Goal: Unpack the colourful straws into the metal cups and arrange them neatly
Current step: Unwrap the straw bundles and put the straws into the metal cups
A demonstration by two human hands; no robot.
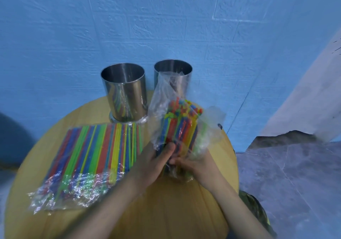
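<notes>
One straw bundle [181, 128] in L hand [156, 162], R hand [195, 165]; bottom hidden.

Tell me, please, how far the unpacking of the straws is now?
Done: almost nothing. No straws stand in the left cup, nor visibly in the right cup, partly behind plastic. In hand: the left hand and right hand grip an upright bundle, its bag open at the top. Left: freeing this bundle, opening the flat pack lying wrapped on the table, filling both cups.

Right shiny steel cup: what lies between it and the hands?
Head view: colourful plastic straws bundled in a clear plastic bag, gripped by left hand and right hand.
</notes>
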